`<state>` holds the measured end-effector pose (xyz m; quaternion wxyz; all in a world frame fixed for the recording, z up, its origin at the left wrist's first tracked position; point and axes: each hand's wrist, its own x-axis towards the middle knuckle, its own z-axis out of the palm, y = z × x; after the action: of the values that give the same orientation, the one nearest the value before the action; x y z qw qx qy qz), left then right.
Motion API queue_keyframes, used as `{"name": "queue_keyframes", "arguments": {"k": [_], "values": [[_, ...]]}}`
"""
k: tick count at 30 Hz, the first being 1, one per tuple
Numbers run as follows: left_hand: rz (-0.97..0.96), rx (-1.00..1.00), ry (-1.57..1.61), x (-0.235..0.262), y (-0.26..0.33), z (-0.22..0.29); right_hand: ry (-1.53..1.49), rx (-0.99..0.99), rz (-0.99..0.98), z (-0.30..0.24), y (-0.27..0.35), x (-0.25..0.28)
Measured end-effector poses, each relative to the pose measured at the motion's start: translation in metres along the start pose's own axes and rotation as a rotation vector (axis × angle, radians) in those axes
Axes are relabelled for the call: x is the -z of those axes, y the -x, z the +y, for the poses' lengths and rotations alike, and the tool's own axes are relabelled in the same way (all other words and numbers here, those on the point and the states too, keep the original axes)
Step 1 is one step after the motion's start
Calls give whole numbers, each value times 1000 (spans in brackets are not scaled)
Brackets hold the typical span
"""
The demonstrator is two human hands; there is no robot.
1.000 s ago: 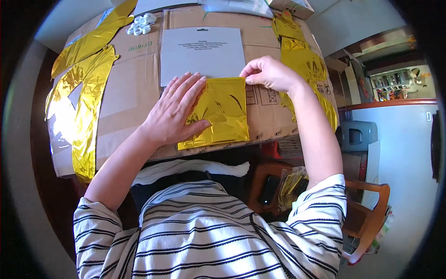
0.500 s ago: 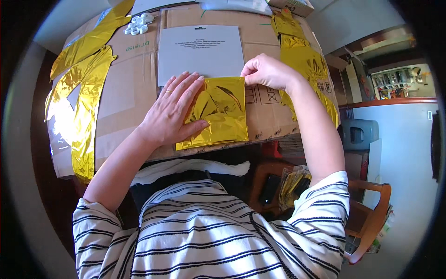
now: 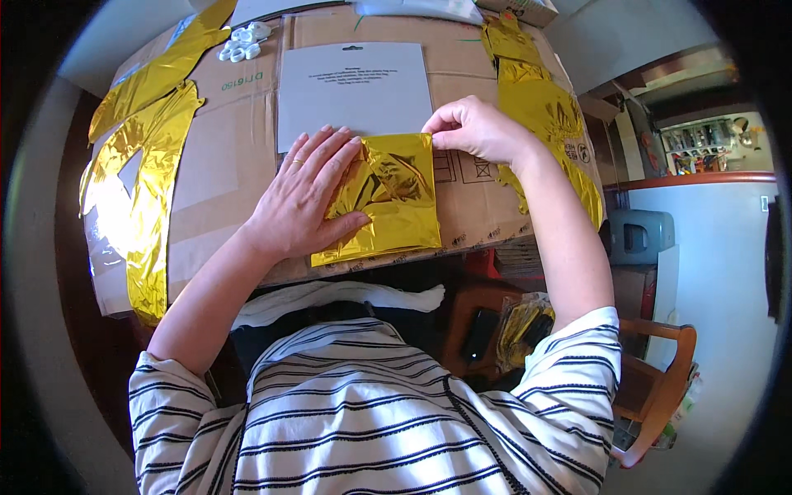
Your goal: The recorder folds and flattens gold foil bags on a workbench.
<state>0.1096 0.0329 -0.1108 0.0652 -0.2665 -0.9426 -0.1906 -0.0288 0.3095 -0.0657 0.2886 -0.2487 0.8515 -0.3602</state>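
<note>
A folded gold foil sheet (image 3: 394, 202) lies on a flattened brown cardboard sheet (image 3: 223, 165) in front of me. My left hand (image 3: 301, 196) presses flat on the foil's left half, fingers spread. My right hand (image 3: 474, 130) pinches the foil's upper right corner between thumb and fingers. A grey printed card (image 3: 355, 92) lies just beyond the foil, partly under my fingertips.
Flat gold foil balloon shapes lie along the cardboard's left side (image 3: 140, 198) and right side (image 3: 549, 115). Small white plastic pieces (image 3: 243, 41) sit at the far left corner. A wooden chair (image 3: 660, 388) stands at the lower right, with a gold foil bundle (image 3: 520, 330) on a seat beside me.
My hands stay on the foil. The left hand has slid slightly along it, and the foil looks flatter. The view has shifted a little.
</note>
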Motion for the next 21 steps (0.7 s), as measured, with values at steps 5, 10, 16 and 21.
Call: {"name": "queue_keyframes", "arguments": {"k": [5, 10, 16, 21], "values": [[10, -11, 5, 0, 1, -1, 53, -28, -23, -4, -2, 0], [11, -19, 1, -2, 1, -2, 158, -35, 33, -4, -3, -5], [-12, -5, -17, -1, 1, -1, 196, -47, 23, -5, 1, -4], [2, -18, -25, 0, 1, 0, -94, -29, -80, 5, 2, 0]]}}
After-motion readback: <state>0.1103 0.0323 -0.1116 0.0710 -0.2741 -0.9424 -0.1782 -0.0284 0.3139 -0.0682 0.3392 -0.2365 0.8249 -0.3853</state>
